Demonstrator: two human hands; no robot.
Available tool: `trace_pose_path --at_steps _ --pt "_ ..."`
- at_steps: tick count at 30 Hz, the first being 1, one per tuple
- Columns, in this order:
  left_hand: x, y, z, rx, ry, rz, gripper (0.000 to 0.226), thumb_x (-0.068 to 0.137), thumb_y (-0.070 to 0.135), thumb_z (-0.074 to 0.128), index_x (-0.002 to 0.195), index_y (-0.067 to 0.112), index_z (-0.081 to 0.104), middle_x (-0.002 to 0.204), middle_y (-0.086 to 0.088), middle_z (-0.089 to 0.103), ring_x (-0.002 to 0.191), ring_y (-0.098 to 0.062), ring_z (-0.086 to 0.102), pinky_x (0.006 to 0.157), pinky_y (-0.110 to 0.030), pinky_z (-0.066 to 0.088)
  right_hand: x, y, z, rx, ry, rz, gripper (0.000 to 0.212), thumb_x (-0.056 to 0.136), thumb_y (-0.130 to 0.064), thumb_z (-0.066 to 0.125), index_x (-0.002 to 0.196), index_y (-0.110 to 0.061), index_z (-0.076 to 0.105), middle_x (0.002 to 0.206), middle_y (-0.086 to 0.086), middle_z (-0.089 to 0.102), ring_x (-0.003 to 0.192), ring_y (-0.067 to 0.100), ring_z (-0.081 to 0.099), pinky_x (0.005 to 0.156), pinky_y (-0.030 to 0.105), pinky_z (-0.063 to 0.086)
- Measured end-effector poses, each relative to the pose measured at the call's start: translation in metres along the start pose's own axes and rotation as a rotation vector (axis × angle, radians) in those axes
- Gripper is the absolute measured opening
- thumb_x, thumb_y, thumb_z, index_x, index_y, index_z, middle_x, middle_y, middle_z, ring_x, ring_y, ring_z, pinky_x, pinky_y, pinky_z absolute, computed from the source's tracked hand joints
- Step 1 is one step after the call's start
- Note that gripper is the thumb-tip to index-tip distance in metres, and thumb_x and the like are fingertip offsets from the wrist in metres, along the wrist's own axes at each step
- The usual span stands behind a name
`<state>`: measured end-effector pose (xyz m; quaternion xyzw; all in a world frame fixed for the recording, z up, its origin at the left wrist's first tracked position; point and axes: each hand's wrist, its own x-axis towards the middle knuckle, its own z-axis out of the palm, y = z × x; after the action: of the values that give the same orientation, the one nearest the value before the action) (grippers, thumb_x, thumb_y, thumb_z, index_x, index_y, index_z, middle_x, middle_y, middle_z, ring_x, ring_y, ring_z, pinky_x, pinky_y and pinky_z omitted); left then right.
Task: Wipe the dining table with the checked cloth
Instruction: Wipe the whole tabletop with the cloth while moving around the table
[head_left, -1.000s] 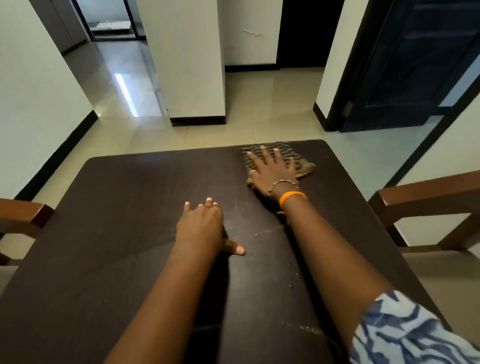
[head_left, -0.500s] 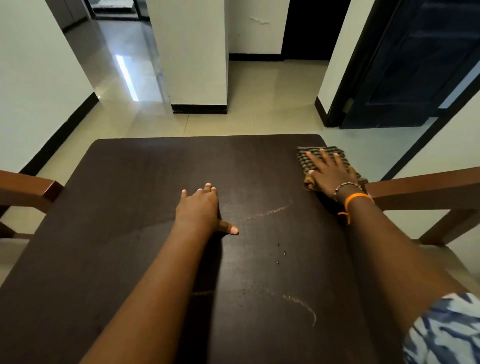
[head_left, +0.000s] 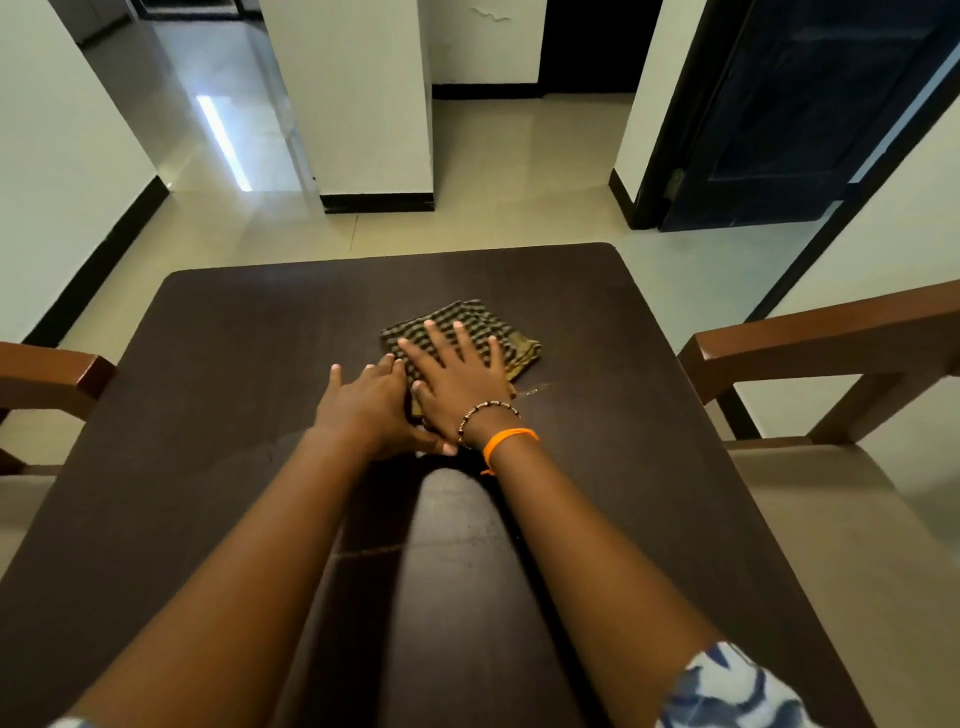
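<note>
Nearest the camera, a blue-and-white patterned sleeve (head_left: 727, 691) shows at the lower right corner, and two bare forearms reach forward over the dark brown tabletop (head_left: 208, 374). On the right wrist sit an orange band (head_left: 506, 441) and, just beyond it, a beaded bracelet (head_left: 485, 413). At the middle of the tabletop the two hands lie side by side and touching. The left hand (head_left: 371, 408) rests flat on the wood, fingers straight, its thumb stretched toward the right wrist and its fingertips at the near left edge of the checked cloth (head_left: 498, 325). The right hand (head_left: 457, 371) lies palm down on that cloth with fingers spread and straight, pressing it; neither hand grips anything. The folded cloth lies flat, slightly past the centre of the tabletop, and a thin wet streak (head_left: 540, 388) shows just to the right of it. Wooden chair arms flank the tabletop, one at the left (head_left: 52, 371) and one at the right (head_left: 810, 335). Beyond the far edge lies pale tiled floor (head_left: 519, 182), a white pillar (head_left: 353, 93) with a black base, and a dark blue door (head_left: 810, 109) at the upper right.
</note>
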<state>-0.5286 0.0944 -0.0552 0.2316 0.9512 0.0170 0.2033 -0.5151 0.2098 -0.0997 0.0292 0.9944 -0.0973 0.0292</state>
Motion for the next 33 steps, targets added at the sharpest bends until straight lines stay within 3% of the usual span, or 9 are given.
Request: trace_pose_path --at_steps 2,5,11,15,18,26,30,33 --pt "-0.016 0.000 0.006 0.016 -0.020 0.000 0.123 0.063 0.068 0.065 0.149 0.010 0.000 0.159 -0.006 0.000 0.146 -0.021 0.004 0.116 -0.049 -0.004 -0.005 -0.001 0.000 -0.002 -0.016 -0.036 0.052 0.098 -0.038 0.030 0.147 -0.039 0.012 0.159 -0.007 0.000 0.146 0.024 -0.002 0.114 0.054 -0.002" --pt "-0.028 0.001 0.011 0.061 -0.051 0.020 0.124 0.062 0.069 0.065 0.149 0.010 -0.003 0.158 -0.006 -0.005 0.146 -0.022 0.001 0.116 -0.047 -0.006 -0.015 0.031 -0.007 0.008 -0.003 0.002 0.054 0.098 -0.038 0.032 0.147 -0.041 0.012 0.159 -0.007 0.000 0.146 0.024 -0.001 0.114 0.053 0.000" --pt "-0.029 0.003 0.015 0.096 -0.075 0.024 0.123 0.061 0.066 0.067 0.149 0.008 0.002 0.158 -0.007 -0.002 0.146 -0.021 0.008 0.115 -0.048 -0.006 -0.052 0.148 -0.029 0.020 0.002 0.397 0.053 0.098 -0.041 0.030 0.147 -0.042 0.008 0.160 0.000 -0.002 0.146 0.029 -0.004 0.115 0.052 0.002" --pt "-0.030 0.001 0.017 0.091 -0.059 0.028 0.123 0.061 0.066 0.067 0.149 0.007 0.003 0.158 -0.007 0.000 0.146 -0.021 0.009 0.115 -0.048 -0.006 -0.052 0.149 -0.029 0.040 -0.023 0.488 0.052 0.099 -0.040 0.028 0.147 -0.042 0.007 0.159 0.000 -0.003 0.146 0.028 -0.006 0.115 0.051 0.000" --pt "-0.030 0.001 0.018 0.105 -0.035 0.034 0.122 0.061 0.066 0.067 0.149 0.007 0.006 0.158 -0.008 0.003 0.145 -0.022 0.011 0.115 -0.049 -0.006 -0.046 0.119 -0.023 0.020 0.001 0.440 0.053 0.099 -0.040 0.027 0.148 -0.040 0.005 0.159 0.001 -0.005 0.146 0.029 -0.007 0.115 0.052 -0.001" --pt "-0.031 0.009 0.014 0.134 -0.044 -0.001 0.113 0.063 0.060 0.072 0.148 0.010 0.015 0.158 -0.008 0.008 0.145 -0.021 0.014 0.117 -0.047 0.001 -0.039 -0.009 0.003 0.033 -0.014 0.020 0.054 0.097 -0.038 0.033 0.148 -0.037 0.013 0.159 0.000 0.001 0.146 0.030 -0.003 0.114 0.053 -0.001" --pt "-0.029 0.008 0.014 0.103 -0.084 -0.023 0.118 0.062 0.059 0.073 0.148 0.009 0.009 0.158 -0.006 0.003 0.145 -0.022 0.010 0.118 -0.046 0.003 -0.048 0.036 -0.005 0.029 -0.002 0.056 0.055 0.097 -0.038 0.034 0.148 -0.039 0.013 0.159 -0.002 0.002 0.146 0.028 -0.001 0.115 0.052 0.002" --pt "-0.026 0.006 0.014 0.101 -0.090 -0.031 0.122 0.059 0.061 0.073 0.148 0.008 0.008 0.158 -0.006 0.003 0.145 -0.022 0.010 0.117 -0.045 0.002 -0.066 0.099 -0.015 0.024 0.026 0.237 0.055 0.097 -0.040 0.032 0.148 -0.040 0.010 0.159 -0.003 0.001 0.146 0.028 -0.001 0.115 0.052 0.003"
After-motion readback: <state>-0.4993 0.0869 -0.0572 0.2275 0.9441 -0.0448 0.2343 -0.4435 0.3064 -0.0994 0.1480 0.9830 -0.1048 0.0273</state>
